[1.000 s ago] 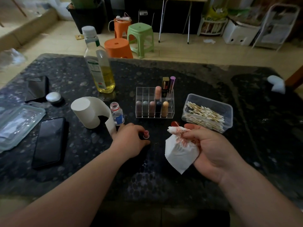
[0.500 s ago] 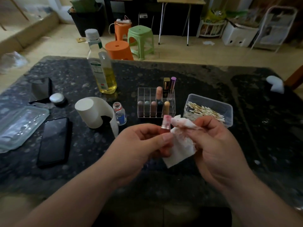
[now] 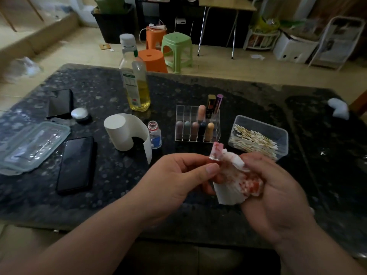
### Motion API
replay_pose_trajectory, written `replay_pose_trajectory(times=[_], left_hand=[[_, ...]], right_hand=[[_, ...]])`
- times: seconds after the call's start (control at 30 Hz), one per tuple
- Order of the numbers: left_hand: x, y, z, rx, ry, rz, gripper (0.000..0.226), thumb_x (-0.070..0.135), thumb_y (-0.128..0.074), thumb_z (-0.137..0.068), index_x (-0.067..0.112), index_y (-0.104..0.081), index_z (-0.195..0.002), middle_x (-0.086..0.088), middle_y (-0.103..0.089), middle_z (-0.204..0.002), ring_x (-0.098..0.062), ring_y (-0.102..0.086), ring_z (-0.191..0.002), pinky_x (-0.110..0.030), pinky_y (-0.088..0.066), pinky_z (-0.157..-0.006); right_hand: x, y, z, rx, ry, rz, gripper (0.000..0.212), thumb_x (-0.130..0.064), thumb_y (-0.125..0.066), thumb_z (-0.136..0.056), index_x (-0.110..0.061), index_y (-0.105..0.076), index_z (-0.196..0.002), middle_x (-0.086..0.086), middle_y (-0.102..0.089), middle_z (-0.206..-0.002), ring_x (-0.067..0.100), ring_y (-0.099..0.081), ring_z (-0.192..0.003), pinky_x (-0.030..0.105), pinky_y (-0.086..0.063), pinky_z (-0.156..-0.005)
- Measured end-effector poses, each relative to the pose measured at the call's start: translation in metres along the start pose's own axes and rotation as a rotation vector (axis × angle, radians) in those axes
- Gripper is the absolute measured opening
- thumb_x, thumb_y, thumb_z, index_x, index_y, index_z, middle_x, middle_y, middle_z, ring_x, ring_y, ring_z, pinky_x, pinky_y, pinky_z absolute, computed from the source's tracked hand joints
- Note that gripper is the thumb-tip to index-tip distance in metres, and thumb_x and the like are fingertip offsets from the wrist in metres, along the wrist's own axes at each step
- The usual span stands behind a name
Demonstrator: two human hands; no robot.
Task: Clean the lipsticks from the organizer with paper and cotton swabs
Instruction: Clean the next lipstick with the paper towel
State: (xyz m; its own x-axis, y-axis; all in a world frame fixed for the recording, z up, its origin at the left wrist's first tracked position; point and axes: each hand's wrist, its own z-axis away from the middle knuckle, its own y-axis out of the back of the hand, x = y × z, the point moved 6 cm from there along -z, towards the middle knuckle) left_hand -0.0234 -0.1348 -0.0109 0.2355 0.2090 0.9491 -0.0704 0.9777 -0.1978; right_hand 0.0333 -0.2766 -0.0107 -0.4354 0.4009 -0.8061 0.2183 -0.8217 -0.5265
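Note:
My left hand grips a small lipstick upright above the table's near edge; its pink, smeared top sticks out above my fingers. My right hand holds a crumpled white paper stained red, touching the lipstick's right side. Behind them stands the clear organizer holding several lipsticks. A clear box of cotton swabs sits to its right. A roll of white paper lies to its left.
The dark stone table also carries a tall oil bottle, a small capped bottle, two black phones, a small round silver case and a clear lid at the left. Stools stand beyond the far edge.
My left hand lifted the lipstick off the table and brought it to the stained paper. Both hands then rose together, and the paper now presses against the lipstick.

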Motion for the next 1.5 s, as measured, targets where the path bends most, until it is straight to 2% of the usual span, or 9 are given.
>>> replay_pose_trajectory(times=[0.1,0.2,0.33,0.5,0.67,0.8,0.93,1.27,1.5], left_hand=[[-0.001,-0.004,-0.001,-0.055,0.017,0.024,0.03,0.026,-0.065,-0.086,0.01,-0.079,-0.107,-0.01,-0.077,-0.099,-0.017,-0.066,-0.08,-0.022,-0.055,-0.072],[-0.001,-0.006,-0.002,-0.087,0.023,0.027,0.029,0.028,-0.064,-0.086,0.011,-0.079,-0.105,-0.009,-0.077,-0.095,-0.016,-0.065,-0.077,-0.022,-0.055,-0.07],[-0.001,-0.006,-0.004,-0.095,0.02,0.034,0.026,0.031,-0.066,-0.083,0.016,-0.081,-0.098,-0.007,-0.075,-0.088,-0.014,-0.063,-0.072,-0.022,-0.054,-0.069],[0.001,-0.005,-0.004,-0.12,0.021,0.028,0.028,0.032,-0.068,-0.081,0.014,-0.08,-0.099,-0.005,-0.074,-0.085,-0.012,-0.062,-0.071,-0.023,-0.054,-0.07],[0.003,-0.003,0.0,-0.126,0.022,0.0,0.018,0.026,-0.067,-0.083,0.018,-0.081,-0.091,0.002,-0.072,-0.075,-0.007,-0.061,-0.066,-0.019,-0.052,-0.065],[0.01,0.005,0.001,-0.056,-0.047,-0.221,0.017,0.029,-0.068,-0.083,0.022,-0.079,-0.093,0.005,-0.076,-0.079,-0.003,-0.066,-0.068,-0.014,-0.051,-0.062],[0.01,0.01,0.0,-0.06,-0.105,-0.386,0.018,0.034,-0.068,-0.085,0.031,-0.079,-0.099,0.006,-0.079,-0.094,-0.01,-0.073,-0.084,-0.02,-0.054,-0.072],[0.003,0.004,-0.001,-0.213,-0.027,-0.346,0.024,0.022,-0.058,-0.1,0.023,-0.076,-0.117,-0.001,-0.077,-0.102,-0.014,-0.072,-0.094,-0.031,-0.055,-0.084],[0.012,0.006,0.005,-0.02,-0.128,-0.492,0.013,0.026,-0.075,-0.086,0.03,-0.077,-0.098,0.012,-0.078,-0.09,-0.007,-0.074,-0.085,-0.025,-0.059,-0.076]], right_hand=[[0.002,-0.004,0.0,-0.069,-0.109,-0.048,0.02,-0.004,-0.055,-0.072,-0.012,-0.071,-0.065,0.018,-0.072,-0.081,0.027,-0.072,-0.071,0.042,-0.059,-0.062],[0.007,-0.003,-0.002,-0.134,-0.203,-0.077,0.019,0.0,-0.052,-0.075,-0.008,-0.069,-0.081,0.018,-0.07,-0.086,0.028,-0.071,-0.074,0.042,-0.059,-0.064],[0.01,-0.002,-0.007,-0.187,-0.216,-0.052,0.038,-0.01,-0.07,-0.07,-0.002,-0.063,-0.106,0.017,-0.07,-0.089,0.026,-0.07,-0.073,0.039,-0.058,-0.063],[0.009,0.001,-0.008,-0.229,-0.21,0.056,0.057,-0.026,-0.095,-0.057,-0.006,-0.074,-0.106,0.018,-0.073,-0.099,0.028,-0.074,-0.086,0.038,-0.059,-0.068],[0.004,-0.002,-0.004,-0.184,-0.185,0.159,0.026,-0.015,-0.077,-0.074,-0.005,-0.077,-0.098,0.02,-0.075,-0.096,0.029,-0.075,-0.082,0.035,-0.06,-0.064],[0.007,0.003,-0.006,-0.103,-0.163,0.181,0.03,-0.011,-0.066,-0.075,0.0,-0.067,-0.103,0.024,-0.073,-0.106,0.036,-0.074,-0.092,0.049,-0.062,-0.077],[0.007,0.008,-0.007,-0.111,-0.139,0.298,0.02,-0.014,-0.067,-0.077,-0.009,-0.077,-0.093,0.018,-0.075,-0.106,0.033,-0.074,-0.096,0.045,-0.06,-0.077],[0.004,0.002,-0.006,-0.239,-0.037,0.501,0.031,-0.032,-0.08,-0.073,-0.022,-0.079,-0.102,0.009,-0.075,-0.113,0.029,-0.07,-0.11,0.054,-0.054,-0.095],[0.004,-0.004,-0.005,-0.271,0.018,0.536,0.028,-0.033,-0.074,-0.074,-0.028,-0.079,-0.101,0.007,-0.076,-0.109,0.027,-0.071,-0.106,0.046,-0.057,-0.09]])
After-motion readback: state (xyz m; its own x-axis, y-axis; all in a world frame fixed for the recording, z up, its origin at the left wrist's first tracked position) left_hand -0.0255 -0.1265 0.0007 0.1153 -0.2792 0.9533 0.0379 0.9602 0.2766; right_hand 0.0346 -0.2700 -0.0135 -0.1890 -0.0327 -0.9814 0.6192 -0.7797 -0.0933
